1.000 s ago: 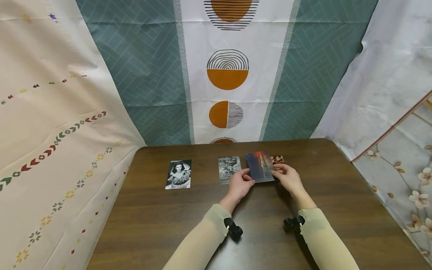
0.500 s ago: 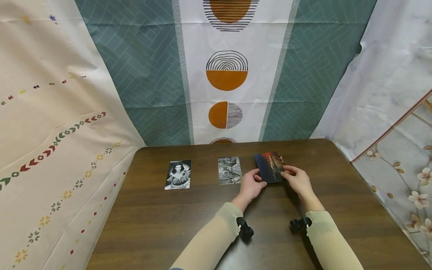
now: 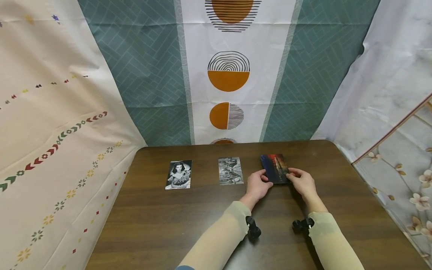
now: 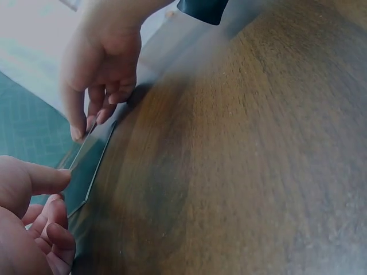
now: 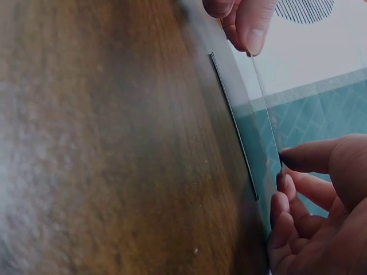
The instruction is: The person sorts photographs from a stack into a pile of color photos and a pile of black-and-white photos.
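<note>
A dark blue and red picture card (image 3: 275, 168) is held at its near corners between both hands. My left hand (image 3: 257, 186) pinches the left corner, thumb on top, and my right hand (image 3: 303, 183) pinches the right corner. Seen edge-on in the left wrist view, the held card stays slightly above a second card (image 4: 102, 163) lying on the table. A narrow gap separates the two in the right wrist view, where the lower card (image 5: 234, 126) shows as a thin dark edge. From the head view the held card hides that lower one.
On the brown wooden table (image 3: 168, 225), a grey picture card (image 3: 230, 171) lies left of the hands. Farther left is a black-and-white portrait card (image 3: 179, 174). Patterned cloth (image 3: 152, 75) hangs behind the table's far edge.
Both hands have moved right with the blue and red card. The brown-patterned card that showed at its right side is now covered. The other two cards have stayed put.
</note>
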{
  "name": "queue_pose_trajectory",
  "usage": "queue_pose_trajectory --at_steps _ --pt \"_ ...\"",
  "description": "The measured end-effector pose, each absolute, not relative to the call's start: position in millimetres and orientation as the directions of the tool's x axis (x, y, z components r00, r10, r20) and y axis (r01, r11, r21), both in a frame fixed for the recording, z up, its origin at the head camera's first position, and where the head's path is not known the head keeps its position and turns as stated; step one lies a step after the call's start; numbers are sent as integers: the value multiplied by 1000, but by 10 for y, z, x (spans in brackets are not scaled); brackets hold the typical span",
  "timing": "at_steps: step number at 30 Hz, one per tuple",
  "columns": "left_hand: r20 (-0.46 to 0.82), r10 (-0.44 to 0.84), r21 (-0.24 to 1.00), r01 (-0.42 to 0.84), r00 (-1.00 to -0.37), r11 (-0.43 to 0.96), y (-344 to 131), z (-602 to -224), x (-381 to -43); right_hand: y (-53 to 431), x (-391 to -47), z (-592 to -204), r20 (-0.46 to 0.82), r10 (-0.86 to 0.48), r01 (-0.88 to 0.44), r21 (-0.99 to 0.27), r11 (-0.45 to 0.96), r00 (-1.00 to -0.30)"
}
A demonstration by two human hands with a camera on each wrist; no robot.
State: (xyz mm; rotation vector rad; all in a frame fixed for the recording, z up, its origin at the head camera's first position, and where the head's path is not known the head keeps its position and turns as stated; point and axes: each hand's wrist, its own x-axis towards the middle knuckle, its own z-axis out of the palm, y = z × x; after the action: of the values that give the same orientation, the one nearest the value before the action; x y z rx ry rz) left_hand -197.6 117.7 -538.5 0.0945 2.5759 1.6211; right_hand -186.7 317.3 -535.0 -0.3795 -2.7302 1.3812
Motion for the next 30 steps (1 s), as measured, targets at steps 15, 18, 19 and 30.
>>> queue_pose_trajectory --at_steps 15,18,19,30 --pt "-76 158 832 25 -985 554 1173 -5379 -2027 3153 -1882 -5387 -55 275 223 -746 628 -960" --pt "-94 163 815 18 -982 580 1175 -5361 -2035 3144 -1882 -5384 -58 273 226 -738 636 -960" --pt "-97 166 806 20 -981 591 1174 -5352 -2035 3141 -1882 -5382 -59 271 226 -736 638 -961" --pt "-73 192 716 83 -979 693 1183 -5315 -2050 3133 -1895 -5406 -46 256 211 -714 668 -966"
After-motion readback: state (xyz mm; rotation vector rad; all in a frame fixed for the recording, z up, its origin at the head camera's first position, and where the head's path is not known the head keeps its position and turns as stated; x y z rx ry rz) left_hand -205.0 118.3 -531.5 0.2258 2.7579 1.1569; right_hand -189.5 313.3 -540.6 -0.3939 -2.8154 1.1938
